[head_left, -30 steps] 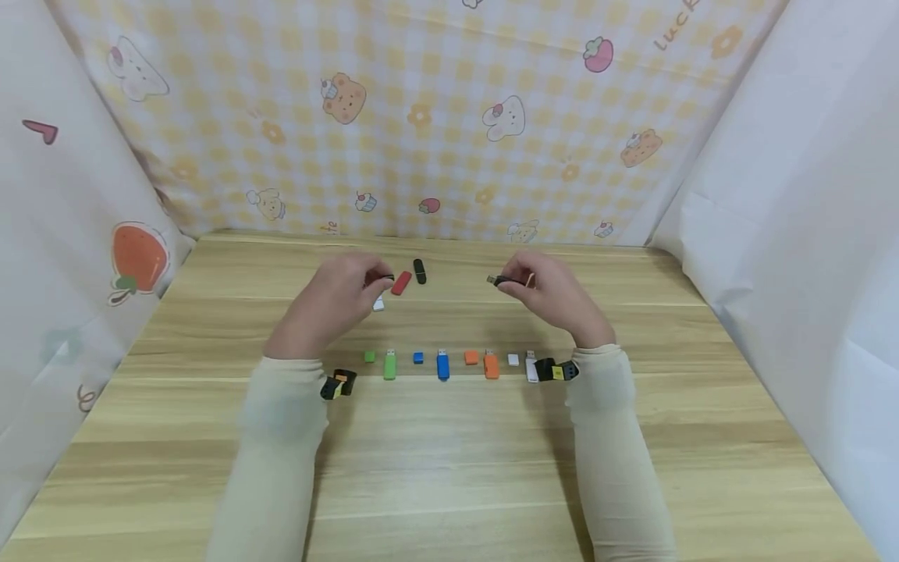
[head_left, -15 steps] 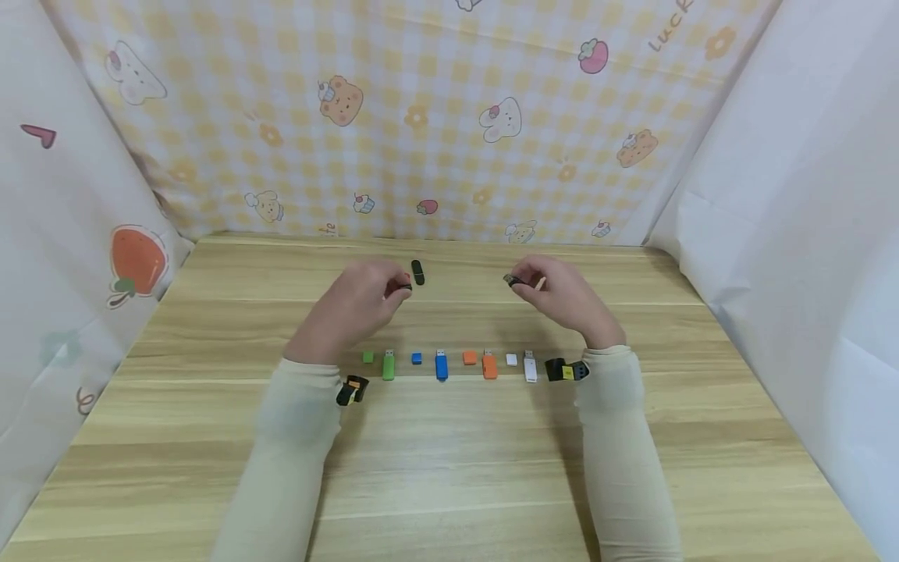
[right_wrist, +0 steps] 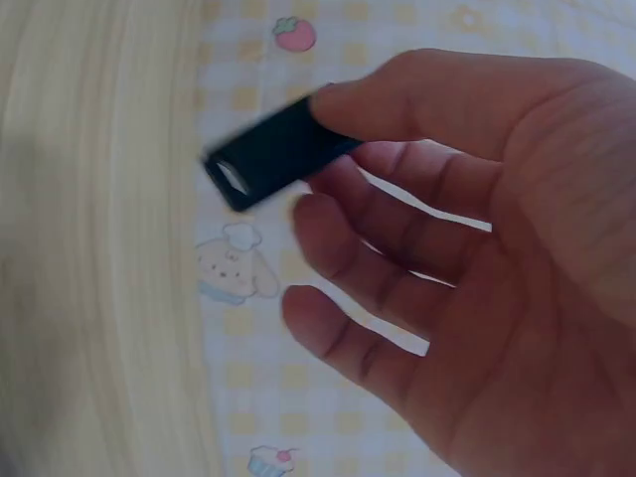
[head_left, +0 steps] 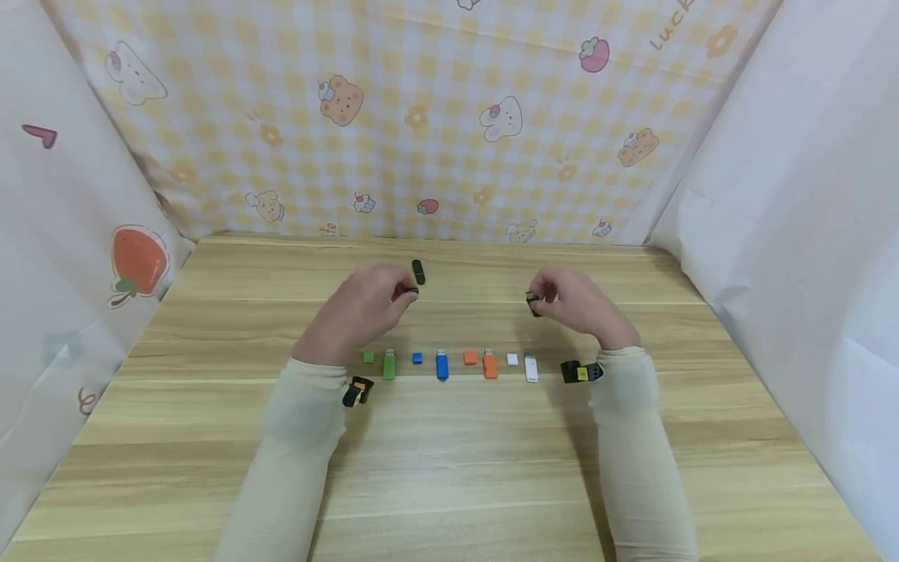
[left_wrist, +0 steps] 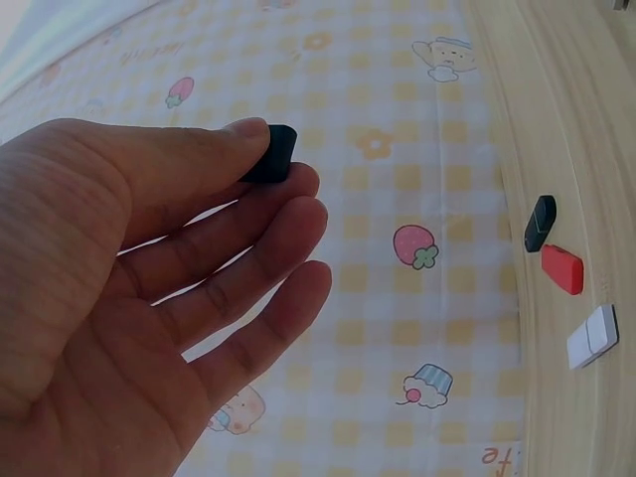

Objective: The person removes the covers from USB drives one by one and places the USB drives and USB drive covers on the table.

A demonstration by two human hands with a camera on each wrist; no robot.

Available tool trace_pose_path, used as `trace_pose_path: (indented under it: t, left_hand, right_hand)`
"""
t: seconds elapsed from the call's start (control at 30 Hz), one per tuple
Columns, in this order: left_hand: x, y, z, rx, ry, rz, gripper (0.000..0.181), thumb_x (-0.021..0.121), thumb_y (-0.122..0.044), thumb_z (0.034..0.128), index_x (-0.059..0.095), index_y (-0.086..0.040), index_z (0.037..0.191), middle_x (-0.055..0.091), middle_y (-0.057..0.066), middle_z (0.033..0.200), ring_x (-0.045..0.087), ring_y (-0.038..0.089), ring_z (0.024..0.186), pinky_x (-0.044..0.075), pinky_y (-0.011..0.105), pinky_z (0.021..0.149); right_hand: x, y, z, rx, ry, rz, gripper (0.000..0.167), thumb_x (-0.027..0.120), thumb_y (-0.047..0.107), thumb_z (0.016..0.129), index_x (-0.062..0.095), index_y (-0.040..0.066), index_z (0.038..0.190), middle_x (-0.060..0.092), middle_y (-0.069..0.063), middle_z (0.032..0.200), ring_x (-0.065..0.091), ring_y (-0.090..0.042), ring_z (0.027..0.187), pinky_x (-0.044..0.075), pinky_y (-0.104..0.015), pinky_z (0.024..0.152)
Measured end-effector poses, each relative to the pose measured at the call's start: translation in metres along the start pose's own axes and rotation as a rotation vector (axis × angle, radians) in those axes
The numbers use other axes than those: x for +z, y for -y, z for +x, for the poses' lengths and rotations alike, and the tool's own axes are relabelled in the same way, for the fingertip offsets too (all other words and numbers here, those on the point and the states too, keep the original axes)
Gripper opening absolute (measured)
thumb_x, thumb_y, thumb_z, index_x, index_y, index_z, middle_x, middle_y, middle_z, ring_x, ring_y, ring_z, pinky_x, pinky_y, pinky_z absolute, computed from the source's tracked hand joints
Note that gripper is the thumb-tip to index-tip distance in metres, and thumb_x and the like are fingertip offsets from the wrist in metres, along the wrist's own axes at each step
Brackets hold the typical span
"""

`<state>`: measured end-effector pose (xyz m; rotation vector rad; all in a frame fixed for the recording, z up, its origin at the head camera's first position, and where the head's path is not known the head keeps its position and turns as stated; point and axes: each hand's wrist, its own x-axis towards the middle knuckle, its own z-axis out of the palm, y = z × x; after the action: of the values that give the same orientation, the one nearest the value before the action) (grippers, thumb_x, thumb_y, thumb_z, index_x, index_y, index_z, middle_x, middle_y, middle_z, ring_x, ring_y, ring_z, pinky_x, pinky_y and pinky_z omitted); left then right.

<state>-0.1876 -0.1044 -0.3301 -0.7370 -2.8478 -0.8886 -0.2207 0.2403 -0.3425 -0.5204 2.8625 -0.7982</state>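
Over the table point(head_left: 449, 460), both pinching, other fingers loosely bent, come the left hand point(head_left: 368, 308) and right hand point(head_left: 583, 308)! The right holds a black flash drive point(right_wrist: 278, 154) aloft, right of centre, long axis slanting, metal end towards the far edge, holed end dipping lower; the left grips a small black cap point(left_wrist: 275, 154).

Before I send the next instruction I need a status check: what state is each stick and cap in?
Held black stick: uncapped, pinched in the right hand
Black cap: off, pinched in the left hand
Green stick: uncapped
Green cap: off
Blue stick: uncapped
Blue cap: off
Orange stick: uncapped
Orange cap: off
Front white stick: uncapped
White cap: off
Back black stick: capped
Red stick: looks capped
Back white stick: capped
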Motion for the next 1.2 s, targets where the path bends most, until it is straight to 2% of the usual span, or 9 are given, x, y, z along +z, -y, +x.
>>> trace_pose_path:
  t: [0.23,0.53,0.87,1.2]
  left_hand:
    - [0.002,-0.001,0.0,-0.009,0.023,0.001,0.012,0.069,-0.01,0.1059,0.078,-0.002,0.106,0.074,0.009,0.098,0.063,0.023,0.086,0.059,0.038,0.079]
    - [0.006,-0.003,0.001,-0.023,0.035,0.014,0.014,0.07,-0.012,0.1057,0.078,-0.001,0.11,0.074,0.009,0.099,0.064,0.023,0.085,0.06,0.037,0.079]
    - [0.009,-0.005,0.003,-0.033,0.044,0.02,0.013,0.07,-0.012,0.1057,0.079,-0.003,0.109,0.075,0.008,0.1,0.064,0.023,0.085,0.06,0.037,0.079]
    - [0.01,-0.007,0.003,-0.022,0.042,0.029,0.013,0.07,-0.012,0.1057,0.079,-0.002,0.109,0.075,0.008,0.099,0.064,0.022,0.084,0.059,0.036,0.078]
  right_hand:
    - [0.006,-0.012,0.003,0.053,0.124,0.0,0.008,0.073,0.003,0.1,0.07,0.003,0.107,0.075,-0.014,0.106,0.069,-0.027,0.099,0.057,-0.045,0.09]
    - [0.022,-0.028,0.012,0.111,0.201,0.046,0.007,0.07,0.004,0.101,0.069,0.003,0.108,0.074,-0.015,0.11,0.066,-0.027,0.1,0.055,-0.046,0.094]
    - [0.032,-0.041,0.015,0.131,0.188,0.021,0.012,0.069,0.007,0.103,0.072,0.002,0.113,0.074,-0.017,0.114,0.066,-0.031,0.107,0.054,-0.05,0.099]
    - [0.037,-0.048,0.015,0.164,0.171,0.039,0.016,0.068,0.011,0.105,0.074,0.003,0.117,0.074,-0.017,0.118,0.064,-0.033,0.11,0.051,-0.055,0.105]
